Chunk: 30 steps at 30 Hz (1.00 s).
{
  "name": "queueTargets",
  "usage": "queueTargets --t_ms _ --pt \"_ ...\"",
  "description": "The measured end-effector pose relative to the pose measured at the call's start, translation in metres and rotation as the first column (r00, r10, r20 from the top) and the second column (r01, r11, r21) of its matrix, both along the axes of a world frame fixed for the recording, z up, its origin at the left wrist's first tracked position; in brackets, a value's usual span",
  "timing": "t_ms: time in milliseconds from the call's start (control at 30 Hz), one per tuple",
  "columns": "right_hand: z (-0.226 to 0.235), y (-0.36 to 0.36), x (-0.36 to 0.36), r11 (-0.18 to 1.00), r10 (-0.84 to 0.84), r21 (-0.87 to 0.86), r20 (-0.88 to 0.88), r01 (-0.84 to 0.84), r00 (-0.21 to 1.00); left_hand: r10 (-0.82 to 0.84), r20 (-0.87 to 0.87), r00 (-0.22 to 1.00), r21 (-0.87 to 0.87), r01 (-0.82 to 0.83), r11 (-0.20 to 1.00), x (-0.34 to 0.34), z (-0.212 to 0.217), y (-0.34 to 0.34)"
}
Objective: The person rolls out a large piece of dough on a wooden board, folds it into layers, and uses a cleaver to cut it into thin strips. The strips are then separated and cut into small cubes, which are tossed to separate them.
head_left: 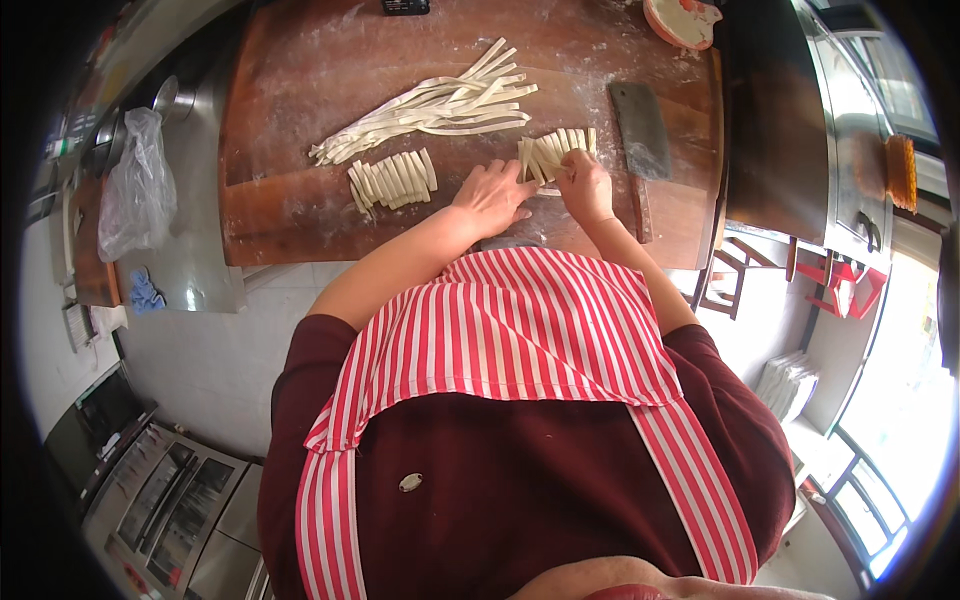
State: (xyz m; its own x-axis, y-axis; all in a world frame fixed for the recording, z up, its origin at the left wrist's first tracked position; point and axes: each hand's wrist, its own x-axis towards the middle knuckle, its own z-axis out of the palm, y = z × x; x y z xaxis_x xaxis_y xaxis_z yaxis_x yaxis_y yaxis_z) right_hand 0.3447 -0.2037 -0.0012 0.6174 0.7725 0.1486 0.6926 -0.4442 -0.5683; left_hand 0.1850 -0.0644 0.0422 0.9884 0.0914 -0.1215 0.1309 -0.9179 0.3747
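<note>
Pale strips of dough lie on a floury wooden board [285, 130]. My left hand [490, 197] rests palm down, its fingers stretched out and fingertips at the left end of a row of short dough strips [542, 155]. At that row's right side my right hand [587, 187] is closed, thumb and fingers pinched on a strip at its near edge; the fingertips are partly hidden. A second row of short strips [394, 180] sits to the left of my left hand. Beyond both rows is a loose bundle of long dough strips [430, 108]. A cleaver [641, 130] lies right of my right hand.
At the far right corner stands an orange-rimmed bowl [684, 22] with pale contents. A small black object [405, 6] is at the far edge. Left of the board, a metal counter [200, 220] holds a clear plastic bag [140, 185] and a blue cloth [146, 290].
</note>
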Motion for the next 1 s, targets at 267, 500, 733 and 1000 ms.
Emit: queueTargets --t_ms 267,500,733,1000 --pt "0.103 0.017 0.032 0.913 0.028 0.315 -0.681 0.258 0.732 0.207 0.192 0.959 -0.047 -0.202 0.978 -0.007 -0.036 -0.005" --pt "0.107 0.029 0.052 0.986 0.088 0.157 -0.231 -0.052 0.969 0.459 -0.005 0.888 -0.077 -0.458 0.885 -0.017 -0.026 0.002" --pt "0.15 0.057 0.056 0.96 0.236 0.271 -0.637 -0.072 0.734 0.402 -0.618 0.676 -0.756 -0.651 -0.067 -0.064 -0.03 0.037" --pt "0.199 0.077 0.03 0.893 0.45 0.358 -0.691 -0.274 0.565 0.592 -0.335 0.733 -0.878 -0.015 -0.478 -0.06 0.039 0.079"
